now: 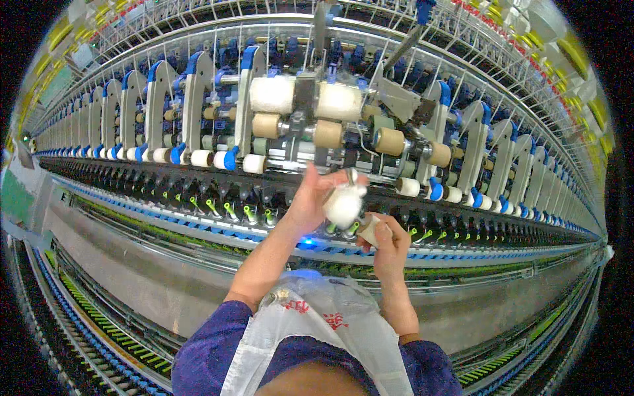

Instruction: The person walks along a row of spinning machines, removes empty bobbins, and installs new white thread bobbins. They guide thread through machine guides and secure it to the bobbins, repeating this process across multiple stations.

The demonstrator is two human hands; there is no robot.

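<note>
My left hand [309, 203] is wrapped round a white fuzzy roller [343, 206] with a metal end, held in front of the spinning machine's drafting rollers. Close beside it, my right hand [391, 243] grips a small beige piece [372, 231] between thumb and fingers. That piece's exact kind is unclear; it tapers like a cone or a folded scrap. Just above my hands, a raised pressure arm [297, 122] carries a pair of white rollers [272, 94] and tan rollers [328, 134]. More tan rollers [388, 140] sit on another tilted arm to the right.
A long row of grey arms with blue tips [158, 105] runs off to both sides. Below it stand several bright green spindle tips [230, 211] along a blue-edged rail [224, 243]. A blue light [307, 242] glows near my left forearm. Grey floor [152, 284] lies below.
</note>
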